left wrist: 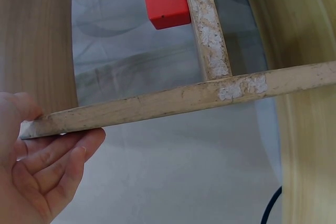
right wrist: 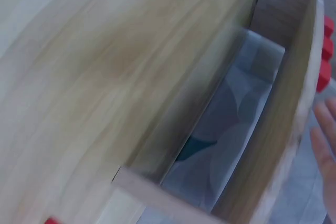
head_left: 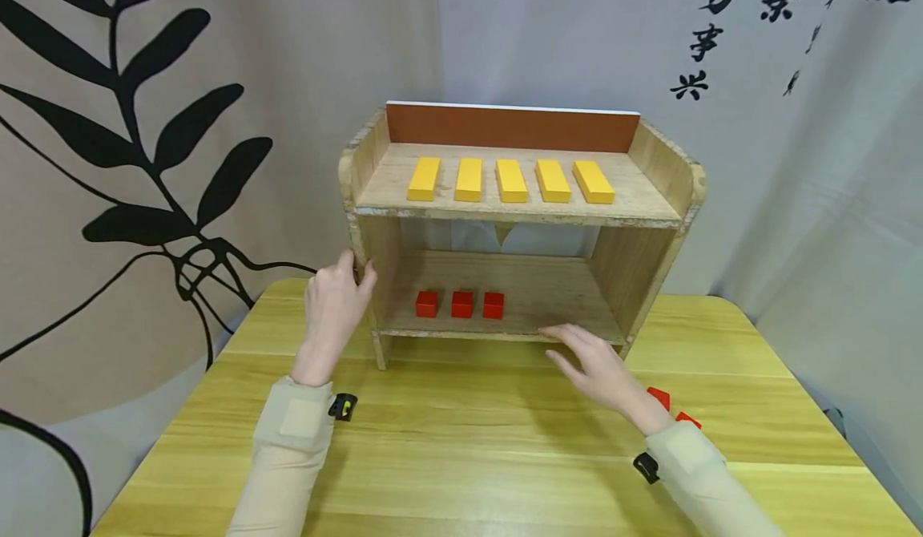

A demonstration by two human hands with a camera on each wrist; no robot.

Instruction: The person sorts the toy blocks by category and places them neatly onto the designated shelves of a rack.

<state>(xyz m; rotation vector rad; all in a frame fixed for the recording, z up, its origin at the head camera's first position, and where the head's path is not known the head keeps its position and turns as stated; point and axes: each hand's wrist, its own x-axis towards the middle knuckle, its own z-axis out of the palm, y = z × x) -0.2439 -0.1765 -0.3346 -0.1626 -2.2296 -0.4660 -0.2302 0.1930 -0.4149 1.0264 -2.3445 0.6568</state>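
Observation:
A small two-tier wooden shelf [head_left: 562, 300] stands on the table. My left hand [head_left: 335, 304] grips its left side panel [left wrist: 147, 106], thumb on one face and fingers on the other in the left wrist view. Three red cubes [head_left: 462, 304] sit in a row on the lower tier, toward its left half. Over the front edge of that tier, right of the cubes, my right hand [head_left: 594, 365] reaches with fingers extended, holding nothing. Several yellow rectangular blocks [head_left: 511, 181] lie in a spaced row on the upper tier.
Two more red blocks [head_left: 659, 397] lie on the table [head_left: 476, 449] by my right forearm, partly hidden by it. Behind the shelf hangs a pale curtain [head_left: 548, 48] with dark leaf drawings and brush characters. The shelf has a brown back strip [head_left: 512, 127] up top.

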